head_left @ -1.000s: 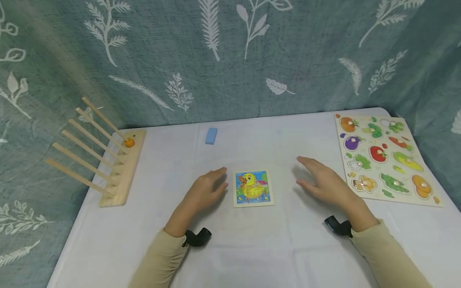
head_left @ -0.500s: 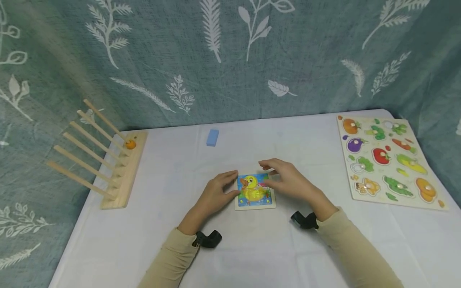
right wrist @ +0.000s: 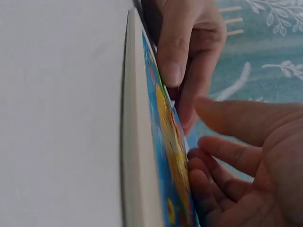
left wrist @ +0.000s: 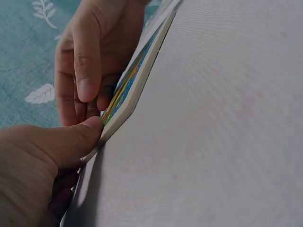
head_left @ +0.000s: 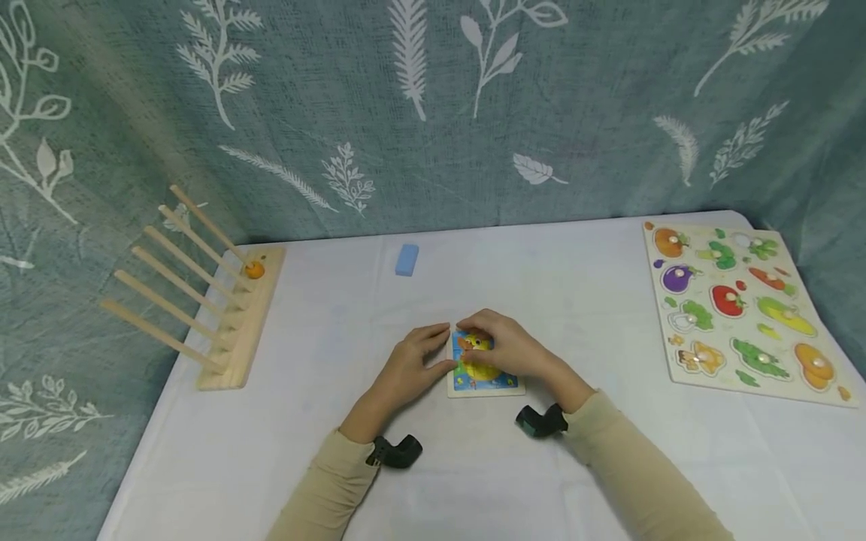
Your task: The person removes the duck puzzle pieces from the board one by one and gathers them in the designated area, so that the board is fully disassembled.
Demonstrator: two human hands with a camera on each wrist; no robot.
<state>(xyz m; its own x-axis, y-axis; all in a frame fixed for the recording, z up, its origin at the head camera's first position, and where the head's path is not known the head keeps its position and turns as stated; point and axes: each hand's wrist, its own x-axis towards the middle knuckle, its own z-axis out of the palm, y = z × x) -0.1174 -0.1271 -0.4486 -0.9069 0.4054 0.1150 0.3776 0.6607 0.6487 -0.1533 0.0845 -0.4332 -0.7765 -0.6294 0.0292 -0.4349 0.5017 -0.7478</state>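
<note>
A small square jigsaw puzzle [head_left: 482, 385] with a yellow duck on blue lies on the white table, its pale frame partly covered by both hands. At its left edge my left hand [head_left: 406, 368] holds the frame, the thumb [left wrist: 87, 132] on the near part and the fingers by the far corner. Over the picture's upper part arches my right hand [head_left: 514, 352]. In the right wrist view its curved fingertips [right wrist: 199, 179] are at the puzzle's surface, with the thumb apart from them. Whether a piece lies under these fingers is hidden.
At the left stands a wooden peg rack [head_left: 237, 338] with slanting rods and a small orange object [head_left: 254, 270] on its base. A blue block [head_left: 407, 260] lies behind the puzzle. On the right is a vegetable peg board [head_left: 744, 312]. A green curtain [head_left: 433, 165] hangs behind.
Both hands have moved in to the duck puzzle. My right hand has come left from open table to over the picture; my left hand has shifted right onto the frame's left edge.
</note>
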